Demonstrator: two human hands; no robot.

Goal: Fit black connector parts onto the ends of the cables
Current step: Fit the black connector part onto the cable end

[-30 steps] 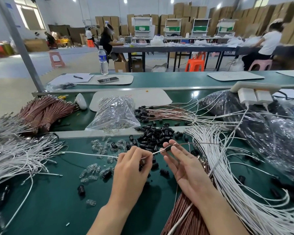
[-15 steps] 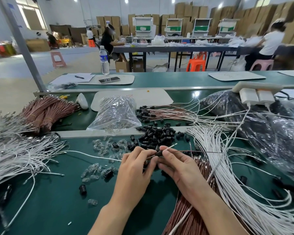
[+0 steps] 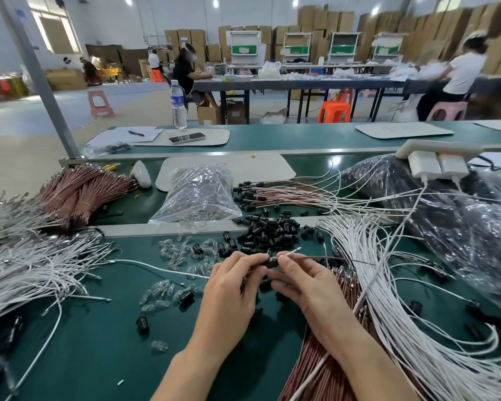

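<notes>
Left hand (image 3: pixel 232 287): fingertips pinch black connector (image 3: pixel 271 262), mostly hidden between both hands.
Right hand (image 3: pixel 310 287): pinches white cable (image 3: pixel 292 252); brown cable (image 3: pixel 344 259) leaves the same fingers (joint unreadable).
Connector pile (image 3: pixel 268 231): on green table (image 3: pixel 99 342), just beyond the fingertips.

Person, two limbs in view. Left hand (image 3: pixel 229 287) and right hand (image 3: pixel 307 287): bare, slim fingers. Left forearm (image 3: pixel 185 369) and right forearm (image 3: pixel 368 369): bare down to the picture's lower edge.
</notes>
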